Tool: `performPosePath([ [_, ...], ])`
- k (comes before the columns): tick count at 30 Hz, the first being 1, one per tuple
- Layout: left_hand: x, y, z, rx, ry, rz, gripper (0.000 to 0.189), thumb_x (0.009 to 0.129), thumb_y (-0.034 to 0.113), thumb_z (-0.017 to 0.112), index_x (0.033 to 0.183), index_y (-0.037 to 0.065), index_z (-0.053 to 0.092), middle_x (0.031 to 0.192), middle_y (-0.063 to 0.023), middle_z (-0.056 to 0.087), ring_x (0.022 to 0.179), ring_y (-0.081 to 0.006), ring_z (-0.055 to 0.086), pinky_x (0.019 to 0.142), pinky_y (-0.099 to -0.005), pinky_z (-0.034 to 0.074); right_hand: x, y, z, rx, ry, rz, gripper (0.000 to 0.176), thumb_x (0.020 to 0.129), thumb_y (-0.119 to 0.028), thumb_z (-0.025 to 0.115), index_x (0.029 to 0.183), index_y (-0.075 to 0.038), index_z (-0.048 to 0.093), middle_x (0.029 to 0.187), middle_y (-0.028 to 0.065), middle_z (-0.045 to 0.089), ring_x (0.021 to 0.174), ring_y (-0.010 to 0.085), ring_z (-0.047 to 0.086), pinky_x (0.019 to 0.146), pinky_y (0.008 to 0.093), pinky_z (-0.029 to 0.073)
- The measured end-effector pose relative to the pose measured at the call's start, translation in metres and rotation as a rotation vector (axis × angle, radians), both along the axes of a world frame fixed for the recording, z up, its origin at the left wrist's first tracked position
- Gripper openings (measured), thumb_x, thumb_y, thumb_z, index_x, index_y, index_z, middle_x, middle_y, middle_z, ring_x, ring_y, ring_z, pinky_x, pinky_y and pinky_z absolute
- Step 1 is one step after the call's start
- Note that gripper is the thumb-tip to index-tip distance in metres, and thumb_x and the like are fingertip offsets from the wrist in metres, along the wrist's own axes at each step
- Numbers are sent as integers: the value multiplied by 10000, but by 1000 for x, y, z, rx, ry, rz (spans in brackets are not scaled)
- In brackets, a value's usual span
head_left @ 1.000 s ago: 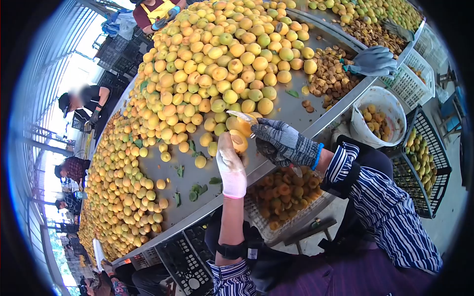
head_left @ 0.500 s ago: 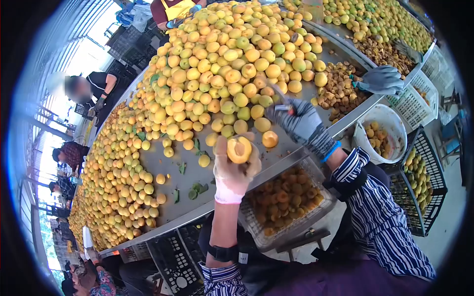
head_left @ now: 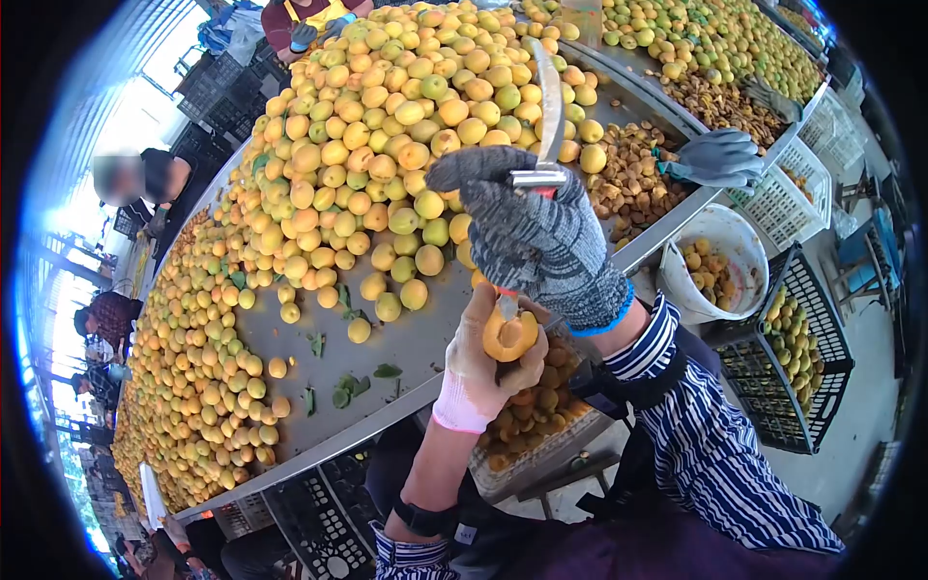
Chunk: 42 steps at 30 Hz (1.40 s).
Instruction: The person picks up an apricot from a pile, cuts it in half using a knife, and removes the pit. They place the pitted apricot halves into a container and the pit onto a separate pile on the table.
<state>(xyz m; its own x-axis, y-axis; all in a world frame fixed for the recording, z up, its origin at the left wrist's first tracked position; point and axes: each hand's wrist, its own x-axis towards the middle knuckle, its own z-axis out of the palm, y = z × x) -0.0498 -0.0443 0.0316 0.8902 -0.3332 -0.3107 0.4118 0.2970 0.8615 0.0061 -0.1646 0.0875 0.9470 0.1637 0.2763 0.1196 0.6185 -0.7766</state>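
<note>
My left hand (head_left: 472,375), in a pale glove with a pink cuff, is closed around a cut apricot (head_left: 514,340) with a hollow in its flesh. Wrapped round a knife (head_left: 552,106) are the fingers of my right hand (head_left: 551,246), in a grey knit glove with a blue cuff. The knife's curved blade points up, away from the fruit. From the lower end of its red handle, a small metal tip reaches into the apricot's hollow. Behind both hands lies a big heap of whole apricots (head_left: 358,145) on a metal table (head_left: 406,343).
Below the table edge sits a crate of apricot halves (head_left: 536,411), partly hidden by my hands. Right of me are a pile of brown pits (head_left: 628,179), a grey glove (head_left: 720,158), a white bucket (head_left: 691,295) and a black crate (head_left: 831,372). Other people work around the table.
My right hand has come left and down to the apricot, with the knife blade now upright. My left hand has moved slightly right and lower, still holding the fruit. The view has shifted.
</note>
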Motion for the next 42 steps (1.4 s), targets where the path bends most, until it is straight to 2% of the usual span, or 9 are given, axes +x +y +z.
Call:
performPosePath([
  [11, 2, 16, 1, -282, 428, -125, 661, 924, 538, 263, 929, -68, 527, 473, -86, 388, 327, -139, 244, 399, -267, 264, -10, 6, -3, 91, -123, 145, 243, 848, -168, 643, 1045, -26, 644, 911, 24, 663, 718, 59, 573, 625, 193, 453],
  [13, -1, 20, -4, -353, 356, -139, 468, 968, 417, 267, 1093, 10, 463, 848, -131, 583, 492, -136, 499, 398, -218, 373, -16, 7, 12, -201, -185, 22, 196, 832, -85, 644, 1007, 3, 644, 970, 79, 675, 918, 135, 629, 837, 255, 501],
  [17, 9, 32, -33, -820, 236, -534, 348, 952, 326, 387, 1090, 17, 465, 858, -129, 588, 530, -157, 535, 407, -239, 403, -15, 13, 6, 166, -241, 230, 138, 842, -63, 618, 966, -20, 660, 951, 51, 680, 859, 111, 636, 766, 227, 510],
  [19, 1, 27, -19, 57, 60, -66, 277, 893, 209, 525, 1075, 9, 464, 862, -111, 593, 632, -171, 571, 506, -273, 470, -9, 12, 6, -119, -323, 173, 148, 838, -65, 609, 972, -28, 661, 945, 49, 681, 836, 105, 636, 740, 220, 508],
  [25, -4, 6, -21, 188, -183, 11, 420, 960, 351, 291, 934, -16, 493, 795, -109, 567, 411, -93, 375, 355, -190, 246, 10, 5, -16, -81, 85, 356, 355, 877, -234, 610, 1087, 50, 575, 598, -65, 501, 421, 5, 398, 372, 155, 297],
  [32, 0, -15, -16, 194, 52, 202, 264, 900, 256, 499, 1015, 20, 480, 838, -85, 558, 594, -139, 530, 472, -239, 422, 25, -8, -47, 257, 560, 360, 146, 873, -109, 565, 957, -2, 616, 518, -88, 363, 376, 40, 324, 338, 197, 254],
  [35, 4, 4, -45, 956, -1098, 108, 642, 620, 2, 738, 1181, 2, 426, 914, -113, 540, 799, -230, 571, 694, -326, 476, 24, -7, -51, 335, 519, 290, 164, 886, -125, 550, 990, -8, 598, 511, -88, 349, 362, 46, 301, 343, 207, 257],
  [39, 4, -2, -36, 501, -601, 149, 637, 663, -5, 704, 1220, -1, 395, 939, -121, 539, 821, -250, 569, 720, -363, 474, 24, -15, -44, 524, 405, 276, 198, 896, -127, 537, 1038, -1, 593, 510, -92, 338, 364, 44, 296, 356, 204, 272],
  [42, 12, 7, -19, 457, -395, 112, 320, 960, 307, 369, 1023, 18, 491, 917, -70, 525, 785, -123, 533, 611, -278, 470, 25, -32, -38, 442, 229, 314, 242, 906, -142, 527, 1098, -4, 578, 553, -60, 439, 418, 72, 419, 395, 242, 362],
])
